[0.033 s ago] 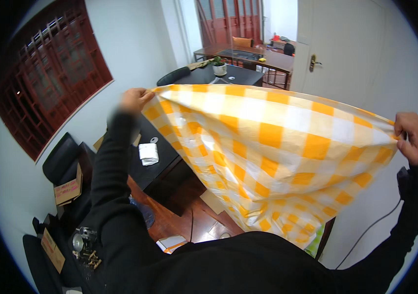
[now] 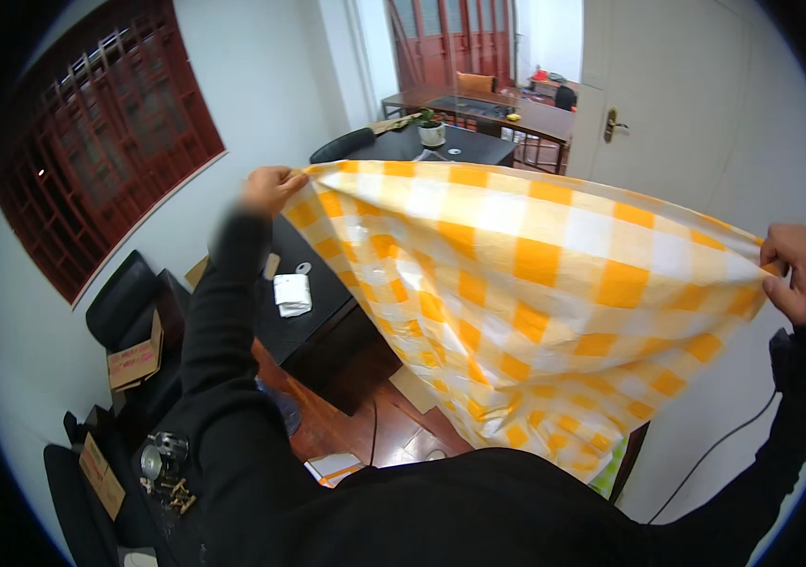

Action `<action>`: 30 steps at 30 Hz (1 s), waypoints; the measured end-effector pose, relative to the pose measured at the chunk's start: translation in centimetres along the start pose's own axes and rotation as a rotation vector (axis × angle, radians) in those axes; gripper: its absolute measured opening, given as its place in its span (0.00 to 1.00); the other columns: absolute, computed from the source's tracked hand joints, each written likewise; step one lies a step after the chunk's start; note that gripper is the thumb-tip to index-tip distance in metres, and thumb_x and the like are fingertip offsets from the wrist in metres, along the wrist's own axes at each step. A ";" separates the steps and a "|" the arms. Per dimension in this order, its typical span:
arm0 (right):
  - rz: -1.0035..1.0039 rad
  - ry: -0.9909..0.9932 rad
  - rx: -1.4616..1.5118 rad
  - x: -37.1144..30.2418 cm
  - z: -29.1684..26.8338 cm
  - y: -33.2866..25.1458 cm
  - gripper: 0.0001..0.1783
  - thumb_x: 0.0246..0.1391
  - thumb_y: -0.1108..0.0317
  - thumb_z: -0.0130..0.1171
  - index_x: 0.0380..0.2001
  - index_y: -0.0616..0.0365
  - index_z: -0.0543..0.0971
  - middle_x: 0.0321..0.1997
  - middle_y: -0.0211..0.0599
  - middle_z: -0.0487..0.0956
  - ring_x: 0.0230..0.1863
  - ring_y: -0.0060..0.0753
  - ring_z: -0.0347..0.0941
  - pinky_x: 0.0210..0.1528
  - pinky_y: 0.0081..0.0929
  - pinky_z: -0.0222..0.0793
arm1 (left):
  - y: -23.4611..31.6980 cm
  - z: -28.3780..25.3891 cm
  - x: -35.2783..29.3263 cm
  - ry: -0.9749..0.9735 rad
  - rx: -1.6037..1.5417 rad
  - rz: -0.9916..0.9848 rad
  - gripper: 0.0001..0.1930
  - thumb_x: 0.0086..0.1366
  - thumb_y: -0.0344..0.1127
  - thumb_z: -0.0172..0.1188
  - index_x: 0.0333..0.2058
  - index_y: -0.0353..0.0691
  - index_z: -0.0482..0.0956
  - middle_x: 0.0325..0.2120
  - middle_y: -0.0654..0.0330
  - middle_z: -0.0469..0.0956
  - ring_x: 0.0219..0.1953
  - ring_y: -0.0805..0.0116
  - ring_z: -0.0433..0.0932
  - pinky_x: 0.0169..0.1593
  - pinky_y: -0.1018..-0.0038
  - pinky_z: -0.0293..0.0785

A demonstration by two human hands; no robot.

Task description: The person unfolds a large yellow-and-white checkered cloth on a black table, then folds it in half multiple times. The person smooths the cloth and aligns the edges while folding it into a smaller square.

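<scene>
A yellow-and-white checked tablecloth (image 2: 554, 255) hangs stretched between my raised hands, its top edge pulled nearly straight. My left hand (image 2: 274, 187) pinches its upper left corner. At the upper right corner, the closed fingers of my right hand (image 2: 795, 274) grip the cloth. Below, the sheet narrows into wrinkled folds in front of my body and hides part of the room. A dark desk (image 2: 323, 326) stands beyond my left arm, with a folded white bundle (image 2: 292, 295) and a small white ring (image 2: 303, 268) on top.
Behind the cloth, a potted plant (image 2: 431, 132) stands on another dark table. Cardboard boxes (image 2: 136, 361) and black chairs (image 2: 121, 300) line the left. A white door (image 2: 672, 123) is at right. An orange-and-white box (image 2: 335, 468) lies on the floor; a cable (image 2: 715, 439) hangs near my right arm.
The whole scene has shifted slightly to the right in the picture. Both hands keep their hold on the tablecloth, which stays stretched with almost the same shape.
</scene>
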State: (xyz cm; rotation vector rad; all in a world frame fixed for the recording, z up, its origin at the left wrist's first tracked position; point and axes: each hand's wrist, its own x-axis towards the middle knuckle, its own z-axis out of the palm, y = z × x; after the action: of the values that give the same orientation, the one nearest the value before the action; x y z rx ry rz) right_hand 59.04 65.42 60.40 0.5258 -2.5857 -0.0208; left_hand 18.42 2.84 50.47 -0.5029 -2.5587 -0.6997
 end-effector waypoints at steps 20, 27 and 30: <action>0.471 -0.175 0.233 -4.3 -0.9 13.3 0.09 0.56 0.62 0.51 0.32 0.56 0.70 0.25 0.27 0.63 0.30 0.21 0.60 0.34 0.20 0.58 | 1.6 1.8 -8.4 0.017 -0.813 -0.021 0.13 0.59 0.38 0.68 0.32 0.31 0.82 0.25 0.65 0.79 0.29 0.80 0.73 0.36 0.81 0.71; 0.486 -0.222 0.133 -0.4 -3.1 7.8 0.08 0.56 0.64 0.53 0.31 0.57 0.74 0.28 0.33 0.71 0.31 0.28 0.66 0.36 0.23 0.63 | 1.0 7.9 -12.6 0.084 -1.241 -0.142 0.10 0.56 0.32 0.70 0.34 0.33 0.82 0.30 0.62 0.81 0.33 0.75 0.76 0.42 0.77 0.71; 0.495 -0.232 0.069 0.5 -3.9 6.1 0.08 0.56 0.64 0.52 0.32 0.57 0.74 0.28 0.34 0.71 0.31 0.28 0.66 0.36 0.23 0.63 | 0.8 9.8 -13.4 0.079 -1.333 -0.185 0.10 0.55 0.31 0.70 0.34 0.33 0.81 0.31 0.61 0.80 0.34 0.73 0.77 0.43 0.76 0.72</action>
State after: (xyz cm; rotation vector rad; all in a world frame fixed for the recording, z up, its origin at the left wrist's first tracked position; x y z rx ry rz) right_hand 58.26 71.19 64.69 -0.1131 -2.8808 0.1851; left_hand 26.91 5.83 36.55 -0.5667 -1.7258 -2.3860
